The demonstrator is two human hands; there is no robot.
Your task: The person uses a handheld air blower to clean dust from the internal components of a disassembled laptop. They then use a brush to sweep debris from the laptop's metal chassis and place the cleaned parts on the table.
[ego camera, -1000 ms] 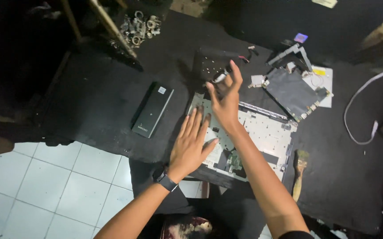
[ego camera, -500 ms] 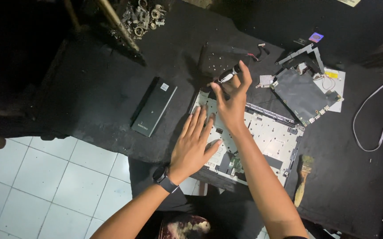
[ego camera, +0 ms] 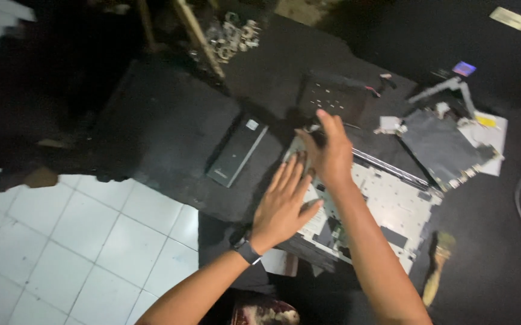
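Left hand flat, fingers spread; right hand open, crossing above.

Matt pale metal laptop chassis; glossy floor tiles

We see the opened laptop chassis lying on the dark work mat, just right of the slim rectangular battery pack. Both hands rest on the chassis's left end, the left hand nearer us and the right hand behind it. Behind the chassis sits a perforated cover panel; to its right lies a flat circuit board. A wooden-handled brush lies right of the chassis's near corner. Left of the mat is tiled floor.
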